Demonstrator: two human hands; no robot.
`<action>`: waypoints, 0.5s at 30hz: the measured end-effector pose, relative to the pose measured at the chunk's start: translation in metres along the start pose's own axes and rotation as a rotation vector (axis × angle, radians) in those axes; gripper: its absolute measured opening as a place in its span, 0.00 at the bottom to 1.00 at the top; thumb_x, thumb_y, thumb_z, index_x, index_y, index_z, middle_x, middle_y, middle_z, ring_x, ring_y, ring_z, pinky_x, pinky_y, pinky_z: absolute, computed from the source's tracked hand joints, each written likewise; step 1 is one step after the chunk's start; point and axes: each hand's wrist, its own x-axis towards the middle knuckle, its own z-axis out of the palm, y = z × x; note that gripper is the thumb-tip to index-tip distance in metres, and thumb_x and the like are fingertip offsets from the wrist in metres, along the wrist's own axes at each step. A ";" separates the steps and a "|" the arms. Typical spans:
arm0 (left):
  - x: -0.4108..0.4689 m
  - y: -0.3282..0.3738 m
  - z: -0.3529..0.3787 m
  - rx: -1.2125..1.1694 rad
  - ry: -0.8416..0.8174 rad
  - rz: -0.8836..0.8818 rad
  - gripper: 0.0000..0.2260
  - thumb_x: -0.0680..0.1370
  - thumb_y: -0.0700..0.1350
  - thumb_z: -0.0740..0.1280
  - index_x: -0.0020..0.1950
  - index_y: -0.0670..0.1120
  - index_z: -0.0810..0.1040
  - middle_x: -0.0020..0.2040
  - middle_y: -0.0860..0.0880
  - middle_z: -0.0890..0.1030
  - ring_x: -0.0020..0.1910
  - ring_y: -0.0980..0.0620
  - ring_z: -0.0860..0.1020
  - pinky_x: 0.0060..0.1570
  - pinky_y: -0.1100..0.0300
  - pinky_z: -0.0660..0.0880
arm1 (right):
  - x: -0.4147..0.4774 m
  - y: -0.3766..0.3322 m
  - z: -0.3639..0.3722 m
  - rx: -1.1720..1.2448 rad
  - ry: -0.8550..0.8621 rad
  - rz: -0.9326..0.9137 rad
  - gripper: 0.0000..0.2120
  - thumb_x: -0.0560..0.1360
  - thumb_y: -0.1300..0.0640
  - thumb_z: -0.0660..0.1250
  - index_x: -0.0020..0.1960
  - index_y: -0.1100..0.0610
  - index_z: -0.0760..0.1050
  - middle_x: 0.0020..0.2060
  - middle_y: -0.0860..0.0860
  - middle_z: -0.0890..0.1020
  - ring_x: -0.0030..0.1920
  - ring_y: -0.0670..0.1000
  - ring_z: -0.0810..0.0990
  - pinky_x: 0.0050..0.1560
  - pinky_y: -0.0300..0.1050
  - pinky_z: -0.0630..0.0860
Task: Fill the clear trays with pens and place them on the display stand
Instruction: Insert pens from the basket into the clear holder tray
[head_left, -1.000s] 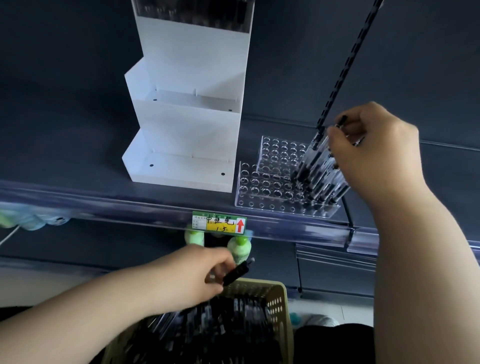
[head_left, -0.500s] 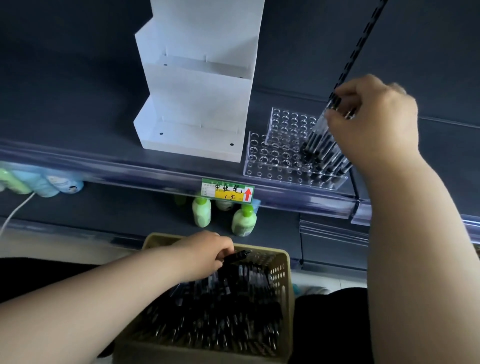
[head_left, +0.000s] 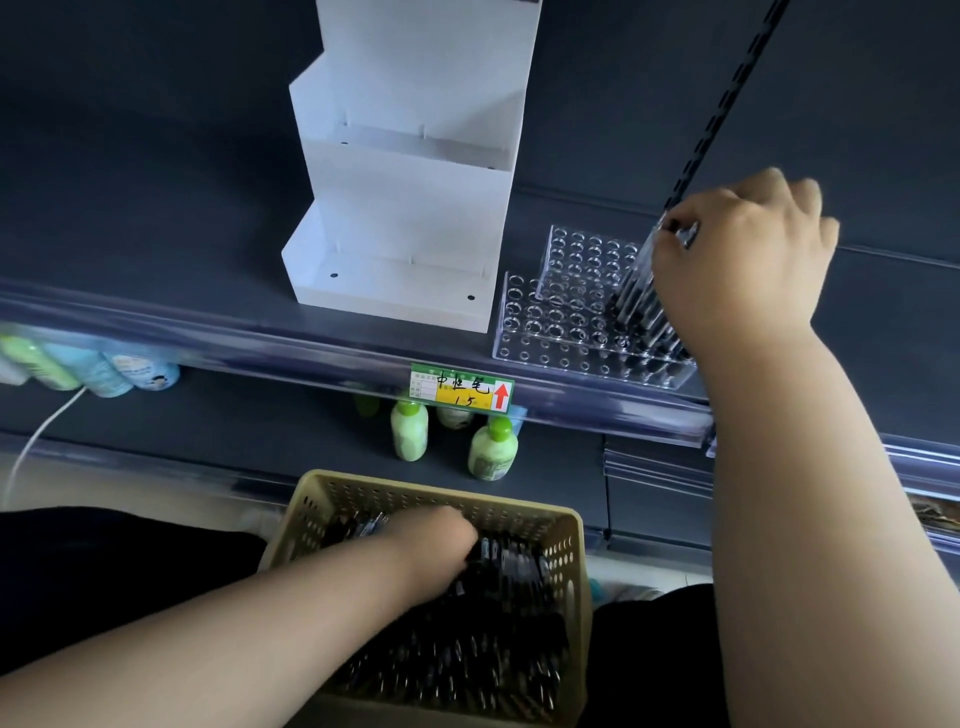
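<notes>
So the left hand (head_left: 431, 545) is dropped back into the basket (head_left: 571, 525) at 6 o'clock, grip can't be told. Pens (head_left: 636, 291) are pinched by the right hand (head_left: 737, 260) in the tray (head_left: 550, 332), 3 o'clock of the stand (head_left: 405, 218). More filling's needed.

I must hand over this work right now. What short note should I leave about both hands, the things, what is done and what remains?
Left-hand grip: in the yellow basket among loose pens; blurred, hold unclear.
Right-hand grip: pinches tops of standing pens at the right of the front clear tray.
Done: only that part is filled.
Left: fill the empty holes, then the rear tray, and set both on the white display stand; its visible tiers hold no tray.
</notes>
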 end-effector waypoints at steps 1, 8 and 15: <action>0.003 0.007 -0.001 -0.034 0.040 0.021 0.11 0.79 0.45 0.60 0.56 0.42 0.76 0.57 0.42 0.76 0.57 0.40 0.75 0.53 0.51 0.72 | -0.001 0.000 0.000 0.005 -0.004 -0.003 0.12 0.74 0.55 0.61 0.53 0.56 0.80 0.51 0.58 0.76 0.56 0.61 0.69 0.52 0.52 0.63; 0.022 0.051 0.025 -0.198 -0.075 -0.228 0.21 0.78 0.57 0.55 0.62 0.45 0.75 0.62 0.44 0.77 0.61 0.41 0.75 0.59 0.50 0.72 | 0.001 0.002 0.001 0.072 -0.029 0.024 0.11 0.74 0.53 0.64 0.53 0.53 0.80 0.52 0.57 0.77 0.57 0.62 0.70 0.52 0.52 0.65; 0.024 0.046 0.016 -0.231 -0.112 -0.286 0.17 0.77 0.54 0.60 0.59 0.45 0.76 0.61 0.45 0.77 0.60 0.43 0.76 0.55 0.56 0.72 | -0.001 0.004 -0.001 0.083 -0.033 0.004 0.11 0.74 0.54 0.63 0.53 0.53 0.80 0.51 0.57 0.77 0.56 0.61 0.70 0.52 0.51 0.65</action>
